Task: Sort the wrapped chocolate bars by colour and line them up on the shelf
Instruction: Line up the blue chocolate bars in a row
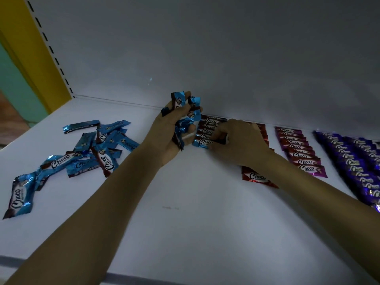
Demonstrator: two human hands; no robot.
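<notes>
My left hand (170, 128) grips a bunch of blue-wrapped chocolate bars (186, 112), held up above the white shelf (185, 223). My right hand (238, 140) pinches one blue bar (202, 142) and holds it at the front of a short row of bars (208, 125) by the back wall. A loose heap of blue bars (96, 149) lies at the left. Right of my hands run a red row (255, 177), partly hidden by my right arm, a magenta row (298, 149) and a purple row (353, 161).
The shelf's white back wall (205, 58) rises just behind the rows. A yellow slotted upright (41, 48) closes the left end. One blue bar (19, 194) lies apart near the left front. The shelf's front edge (123, 278) runs along the bottom.
</notes>
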